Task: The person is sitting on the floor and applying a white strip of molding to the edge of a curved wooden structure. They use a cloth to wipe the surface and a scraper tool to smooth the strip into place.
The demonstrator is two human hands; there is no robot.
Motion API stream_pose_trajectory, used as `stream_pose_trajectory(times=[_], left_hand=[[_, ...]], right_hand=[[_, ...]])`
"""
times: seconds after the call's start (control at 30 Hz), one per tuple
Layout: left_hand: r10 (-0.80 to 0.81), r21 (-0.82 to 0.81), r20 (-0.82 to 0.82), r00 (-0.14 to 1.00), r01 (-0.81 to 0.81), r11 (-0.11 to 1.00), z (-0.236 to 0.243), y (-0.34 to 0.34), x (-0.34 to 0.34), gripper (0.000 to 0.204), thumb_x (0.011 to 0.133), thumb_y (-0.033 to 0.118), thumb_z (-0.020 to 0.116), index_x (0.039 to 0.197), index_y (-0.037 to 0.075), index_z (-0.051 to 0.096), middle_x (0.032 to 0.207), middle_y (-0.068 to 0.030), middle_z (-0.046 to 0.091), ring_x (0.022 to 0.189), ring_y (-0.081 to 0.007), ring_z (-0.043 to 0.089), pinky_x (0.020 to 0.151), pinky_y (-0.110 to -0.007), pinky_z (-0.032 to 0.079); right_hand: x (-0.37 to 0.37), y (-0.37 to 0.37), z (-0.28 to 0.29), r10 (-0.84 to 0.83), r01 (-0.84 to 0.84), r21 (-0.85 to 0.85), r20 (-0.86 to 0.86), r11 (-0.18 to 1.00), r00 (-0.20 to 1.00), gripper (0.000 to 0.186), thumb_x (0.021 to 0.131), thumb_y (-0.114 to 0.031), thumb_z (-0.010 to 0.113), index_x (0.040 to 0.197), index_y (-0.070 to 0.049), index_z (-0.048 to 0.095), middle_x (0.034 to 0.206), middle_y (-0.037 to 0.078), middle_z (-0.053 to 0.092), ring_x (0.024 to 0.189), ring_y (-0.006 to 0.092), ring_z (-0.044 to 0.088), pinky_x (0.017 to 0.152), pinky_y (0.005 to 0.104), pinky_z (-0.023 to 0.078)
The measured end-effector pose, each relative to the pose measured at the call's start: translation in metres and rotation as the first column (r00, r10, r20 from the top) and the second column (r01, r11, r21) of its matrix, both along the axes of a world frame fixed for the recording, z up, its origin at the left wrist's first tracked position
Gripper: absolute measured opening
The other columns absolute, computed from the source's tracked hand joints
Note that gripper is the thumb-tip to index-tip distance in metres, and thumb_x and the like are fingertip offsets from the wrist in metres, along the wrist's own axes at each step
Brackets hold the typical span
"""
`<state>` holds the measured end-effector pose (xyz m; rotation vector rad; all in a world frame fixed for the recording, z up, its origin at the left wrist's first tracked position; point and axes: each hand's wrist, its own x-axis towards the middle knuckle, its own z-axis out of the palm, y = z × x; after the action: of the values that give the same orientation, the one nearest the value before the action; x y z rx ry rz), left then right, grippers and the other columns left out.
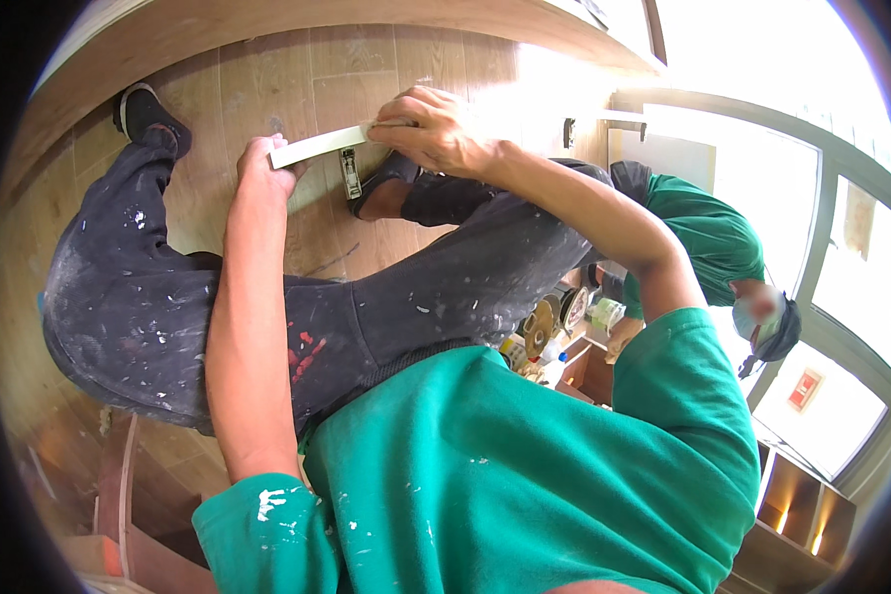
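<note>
A narrow off-white strip (319,147) is held out above the wooden floor, slanting up to the right. My left hand (266,166) is closed on its left end, with the fingers partly hidden behind it. At the other end my right hand (434,131) is closed, fingers bent and pinched on the strip. Below the strip, near its right half, shows a small metal fitting (350,174) that resembles a cabinet hinge; whether it is fixed to the strip I cannot tell. My dark, paint-spotted trouser legs (396,297) are bent and spread beneath my arms.
A long curved-looking wooden panel edge (267,30) crosses the top. To the right a co-worker in a green shirt (698,223) crouches near round discs (540,330) and a wooden box (589,371). Glazed frames (822,257) and lit shelving (797,510) stand farther right.
</note>
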<state>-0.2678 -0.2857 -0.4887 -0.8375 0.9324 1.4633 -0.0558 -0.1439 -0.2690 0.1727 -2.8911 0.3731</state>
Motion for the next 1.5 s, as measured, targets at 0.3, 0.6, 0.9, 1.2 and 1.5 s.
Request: stream_pose_trajectory(times=[0.3,0.6,0.9,1.2,1.5], left_hand=[[-0.026,0.000,0.029,0.999,0.026,1.000,0.009,-0.003,-0.002,0.012,0.107,0.006,0.041,0.099,0.002,0.049,0.070,-0.0026,0.050,0.062,-0.0243,0.056,0.088,-0.072,0.058],[-0.023,-0.010,0.013,1.000,0.024,1.000,0.020,-0.003,0.002,0.012,0.108,0.008,0.042,0.100,0.003,0.049,0.069,-0.0008,0.050,0.062,-0.0217,0.057,0.094,-0.073,0.056],[-0.048,-0.046,-0.027,0.998,0.046,0.998,0.051,0.009,0.010,0.009,0.105,0.003,0.042,0.103,0.000,0.050,0.088,-0.0052,0.056,0.075,-0.0215,0.064,0.096,-0.068,0.057],[-0.217,0.275,-0.251,0.943,0.284,0.918,0.004,-0.014,0.006,0.028,0.107,0.012,0.042,0.127,-0.005,0.050,0.119,-0.0148,0.059,0.102,-0.0309,0.064,0.092,-0.054,0.057],[0.018,-0.041,0.045,0.999,-0.016,0.999,0.012,0.003,0.003,0.012,0.105,0.007,0.047,0.098,0.009,0.057,0.069,0.0013,0.053,0.057,-0.0174,0.055,0.072,-0.061,0.059]], right_hand=[[-0.011,-0.001,0.013,0.123,-0.143,0.157,0.130,0.977,0.984,0.039,0.085,-0.018,0.072,0.123,-0.016,0.073,0.116,-0.002,0.066,0.106,0.0168,0.063,0.089,0.0351,0.051],[-0.042,-0.022,0.025,0.221,-0.241,0.117,0.162,0.963,0.962,0.040,0.079,-0.021,0.076,0.119,-0.016,0.075,0.118,-0.001,0.068,0.105,0.0165,0.065,0.085,0.0360,0.052],[-0.017,-0.031,-0.002,-0.113,0.113,-0.089,0.007,0.990,0.994,0.025,0.086,-0.012,0.075,0.111,-0.013,0.080,0.110,0.003,0.071,0.097,0.0211,0.067,0.085,0.0379,0.053],[-0.079,-0.078,-0.014,-0.107,0.095,-0.095,-0.128,0.991,0.986,0.030,0.080,-0.011,0.075,0.109,-0.016,0.079,0.106,0.000,0.071,0.095,0.0203,0.066,0.078,0.0381,0.054],[-0.015,-0.048,-0.012,-0.218,0.217,-0.011,-0.071,0.976,0.973,0.040,0.076,-0.010,0.075,0.116,-0.011,0.076,0.111,0.004,0.070,0.101,0.0248,0.064,0.084,0.0371,0.053]])
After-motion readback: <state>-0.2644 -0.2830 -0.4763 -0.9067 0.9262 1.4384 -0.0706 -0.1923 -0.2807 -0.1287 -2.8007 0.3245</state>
